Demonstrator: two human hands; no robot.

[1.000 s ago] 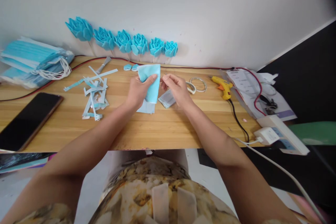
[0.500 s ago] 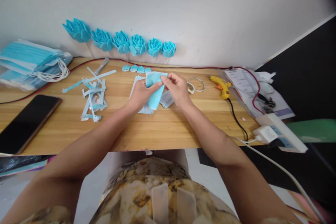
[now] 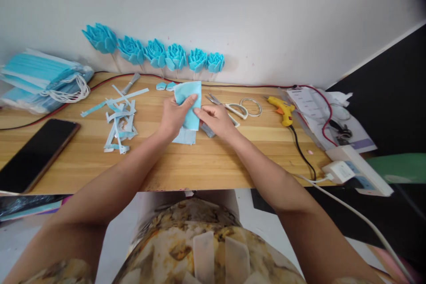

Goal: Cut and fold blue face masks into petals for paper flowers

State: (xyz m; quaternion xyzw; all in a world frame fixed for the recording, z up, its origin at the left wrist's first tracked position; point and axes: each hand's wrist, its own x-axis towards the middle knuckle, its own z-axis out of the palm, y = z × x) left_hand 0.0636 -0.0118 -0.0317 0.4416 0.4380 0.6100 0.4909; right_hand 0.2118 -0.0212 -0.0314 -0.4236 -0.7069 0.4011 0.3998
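A folded light-blue sheet of mask fabric is held up above the table between both hands. My left hand grips its left side, with the thumb lying across the front. At the right edge, my right hand pinches the fabric between thumb and fingers. Beneath it, another blue fabric piece lies flat on the wood, partly covered. Scissors with white handles rest just beyond my right hand. Small cut blue petals sit behind the fabric, some hidden by it.
Several blue fabric flowers on sticks lean along the wall. Cut strips, a phone and packed masks are at left. A yellow glue gun, a tape ring and a power strip are at right.
The folded fabric has moved slightly left and turned more upright. My right hand has slid down along its right edge, and more of the scissors now shows.
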